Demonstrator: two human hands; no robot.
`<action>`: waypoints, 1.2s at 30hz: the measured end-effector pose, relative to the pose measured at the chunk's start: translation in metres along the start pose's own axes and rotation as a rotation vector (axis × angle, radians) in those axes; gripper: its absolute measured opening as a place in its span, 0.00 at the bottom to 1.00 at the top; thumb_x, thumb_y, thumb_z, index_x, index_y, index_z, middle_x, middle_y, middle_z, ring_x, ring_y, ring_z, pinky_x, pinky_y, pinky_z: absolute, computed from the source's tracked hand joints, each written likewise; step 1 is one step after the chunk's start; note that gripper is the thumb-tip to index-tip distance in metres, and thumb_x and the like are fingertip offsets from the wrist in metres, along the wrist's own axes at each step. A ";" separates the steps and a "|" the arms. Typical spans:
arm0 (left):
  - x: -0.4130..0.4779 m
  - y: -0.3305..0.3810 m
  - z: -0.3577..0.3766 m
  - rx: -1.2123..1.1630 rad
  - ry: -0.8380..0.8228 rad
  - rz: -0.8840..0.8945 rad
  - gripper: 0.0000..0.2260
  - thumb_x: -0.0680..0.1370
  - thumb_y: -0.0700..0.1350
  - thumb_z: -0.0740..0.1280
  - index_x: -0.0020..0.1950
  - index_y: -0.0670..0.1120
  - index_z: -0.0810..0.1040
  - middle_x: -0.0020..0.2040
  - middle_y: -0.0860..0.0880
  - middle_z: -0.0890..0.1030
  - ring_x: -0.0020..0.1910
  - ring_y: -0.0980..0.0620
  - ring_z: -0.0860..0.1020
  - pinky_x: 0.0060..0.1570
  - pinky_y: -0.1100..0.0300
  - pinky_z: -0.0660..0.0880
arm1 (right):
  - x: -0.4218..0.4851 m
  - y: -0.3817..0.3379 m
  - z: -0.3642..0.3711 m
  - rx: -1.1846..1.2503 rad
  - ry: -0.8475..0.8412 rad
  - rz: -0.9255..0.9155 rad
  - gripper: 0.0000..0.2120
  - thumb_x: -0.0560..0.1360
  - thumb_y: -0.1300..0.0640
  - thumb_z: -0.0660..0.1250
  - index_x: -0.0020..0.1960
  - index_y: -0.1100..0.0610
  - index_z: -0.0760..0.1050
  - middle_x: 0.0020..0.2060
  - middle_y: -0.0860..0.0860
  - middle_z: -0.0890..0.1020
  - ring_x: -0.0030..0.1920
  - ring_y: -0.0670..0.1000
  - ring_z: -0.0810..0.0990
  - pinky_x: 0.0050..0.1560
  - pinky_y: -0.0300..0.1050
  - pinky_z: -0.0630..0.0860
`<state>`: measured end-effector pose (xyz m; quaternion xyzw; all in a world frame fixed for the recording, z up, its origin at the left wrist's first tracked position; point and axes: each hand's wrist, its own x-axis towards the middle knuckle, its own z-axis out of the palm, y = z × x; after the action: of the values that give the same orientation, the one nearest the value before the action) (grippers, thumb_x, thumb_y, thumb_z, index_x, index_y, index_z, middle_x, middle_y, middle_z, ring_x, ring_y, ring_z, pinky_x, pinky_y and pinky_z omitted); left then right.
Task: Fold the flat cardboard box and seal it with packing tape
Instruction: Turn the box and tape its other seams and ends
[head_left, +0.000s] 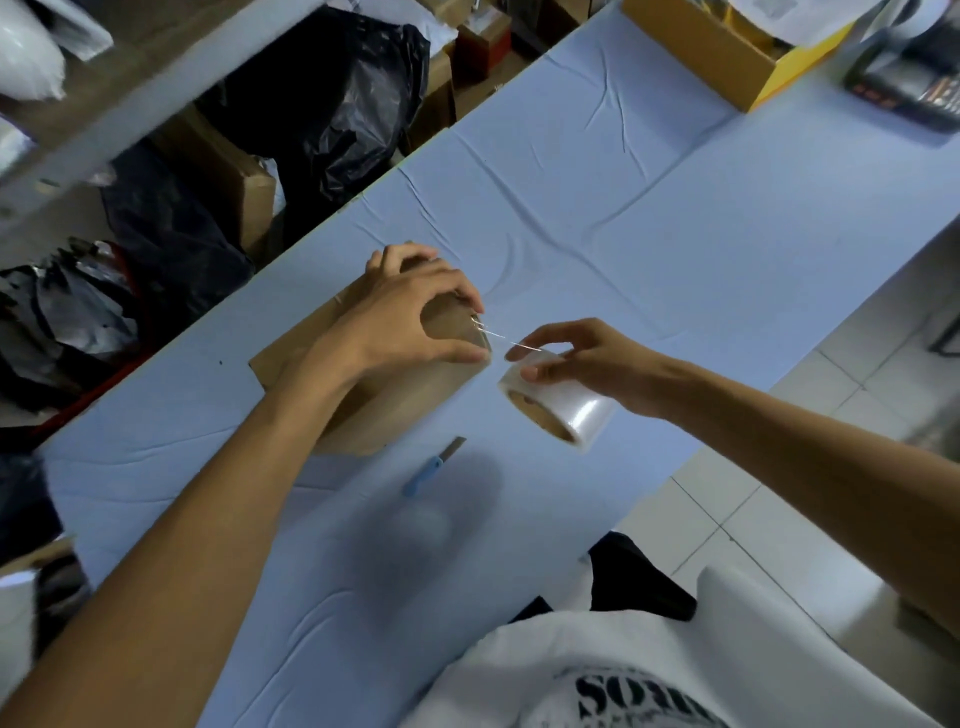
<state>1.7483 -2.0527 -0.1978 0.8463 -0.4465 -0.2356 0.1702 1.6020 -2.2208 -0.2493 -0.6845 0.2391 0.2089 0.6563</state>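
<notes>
1. The left hand (410, 317) is pinching the corner of the cardboard box (395, 384), thumb and fingertips pressing together on its top edge where the clear tape strip (498, 338) is sticking.
2. The right hand (582, 358) is gripping the packing tape roll (558, 402), fingers curling over its upper rim and clamped on it, holding it just beside the box.
3. The strip is stretching taut between roll and box.
4. The box is resting near the table's left edge on the pale blue cloth (675, 218).
5. A blue utility knife (434, 467) is lying on the cloth just beside the box, toward the near edge.
</notes>
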 end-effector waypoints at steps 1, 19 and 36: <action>-0.001 0.001 -0.002 0.020 -0.011 -0.004 0.15 0.70 0.52 0.74 0.56 0.55 0.78 0.46 0.73 0.59 0.59 0.66 0.56 0.58 0.61 0.54 | 0.001 0.000 0.001 -0.004 0.005 0.007 0.12 0.73 0.57 0.72 0.56 0.55 0.81 0.48 0.54 0.81 0.41 0.50 0.79 0.43 0.40 0.74; 0.002 -0.005 -0.001 -0.047 0.081 -0.043 0.12 0.71 0.46 0.74 0.53 0.52 0.80 0.47 0.72 0.60 0.56 0.70 0.54 0.61 0.62 0.56 | -0.009 0.013 -0.010 0.080 -0.091 -0.023 0.16 0.73 0.60 0.72 0.60 0.54 0.78 0.47 0.53 0.84 0.42 0.49 0.83 0.40 0.35 0.77; 0.009 -0.005 0.000 -0.060 0.090 -0.023 0.11 0.70 0.45 0.74 0.52 0.52 0.80 0.46 0.72 0.61 0.58 0.69 0.56 0.62 0.61 0.57 | -0.015 0.041 -0.017 0.075 -0.152 0.019 0.18 0.73 0.55 0.72 0.62 0.51 0.76 0.51 0.60 0.84 0.49 0.54 0.85 0.59 0.49 0.75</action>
<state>1.7563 -2.0579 -0.2021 0.8556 -0.4214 -0.2125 0.2126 1.5645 -2.2376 -0.2722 -0.6392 0.2028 0.2574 0.6957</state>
